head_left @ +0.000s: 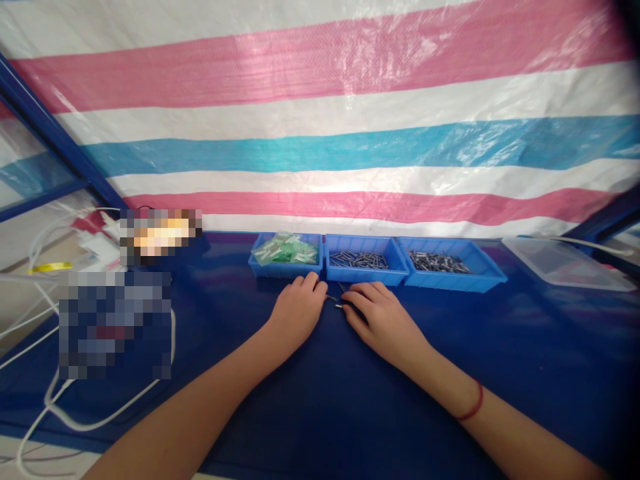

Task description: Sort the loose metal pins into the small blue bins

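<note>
My left hand (299,305) rests low over the blue table, fingers curled. Its thumb and forefinger pinch a thin metal pin (331,297) whose tip sticks out to the right. Facing it, my right hand (379,315) has bent fingers, with a dark pin (342,287) and a short silvery piece (339,306) at the fingertips. Just beyond the hands stand three blue bins: the left bin (285,270) holds green-and-clear plastic packets (287,249), the middle bin (367,273) metal pins (360,260), the right bin (483,277) smaller metal pieces (437,262).
A clear plastic lid or tray (565,265) lies at the back right. White cables (95,423) loop over the table's left side, near a lit lamp (163,237) and a blurred-out item (115,325). A striped plastic sheet (320,153) hangs behind the table (320,413).
</note>
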Demonstrator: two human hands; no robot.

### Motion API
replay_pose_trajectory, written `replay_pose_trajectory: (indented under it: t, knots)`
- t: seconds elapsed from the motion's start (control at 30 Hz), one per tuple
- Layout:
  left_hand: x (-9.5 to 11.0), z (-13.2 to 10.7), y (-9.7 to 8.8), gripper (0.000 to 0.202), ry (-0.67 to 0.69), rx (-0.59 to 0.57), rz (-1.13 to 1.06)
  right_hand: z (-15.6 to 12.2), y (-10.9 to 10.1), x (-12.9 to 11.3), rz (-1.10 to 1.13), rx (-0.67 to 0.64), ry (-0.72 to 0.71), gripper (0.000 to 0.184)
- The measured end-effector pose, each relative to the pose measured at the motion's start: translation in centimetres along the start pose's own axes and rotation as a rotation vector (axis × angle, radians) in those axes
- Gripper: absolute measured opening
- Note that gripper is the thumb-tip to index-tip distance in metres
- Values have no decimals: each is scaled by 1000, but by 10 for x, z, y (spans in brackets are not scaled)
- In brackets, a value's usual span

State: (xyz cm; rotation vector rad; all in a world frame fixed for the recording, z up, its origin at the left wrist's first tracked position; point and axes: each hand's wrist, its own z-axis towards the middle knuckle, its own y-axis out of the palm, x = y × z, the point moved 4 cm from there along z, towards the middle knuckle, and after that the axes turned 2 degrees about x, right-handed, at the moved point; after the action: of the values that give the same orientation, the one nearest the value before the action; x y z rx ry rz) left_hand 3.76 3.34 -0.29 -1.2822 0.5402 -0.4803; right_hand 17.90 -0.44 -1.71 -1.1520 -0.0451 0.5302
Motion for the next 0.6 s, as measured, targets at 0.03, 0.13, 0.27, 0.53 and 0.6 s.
replay_pose_trajectory:
  t: [0.03,0.13,0.27,0.53,0.6]
  knots:
    - [-1,-1,-1,18,7,-4,-19,0,0,0,3,3,4,25]
    - [-2,-2,-1,15,37,-7,-128,-1,-3,1,12,49,13,24]
    - [-5,1,-2,15,17,50,-435,-1,-8,3,40,171,47,24]
    - [2,-1,-10,15,-163,193,-1043,-2,-22,2,570,315,283,18]
    - [6,-3,-11,16,-177,187,-1088,-3,-23,3,706,305,363,19]
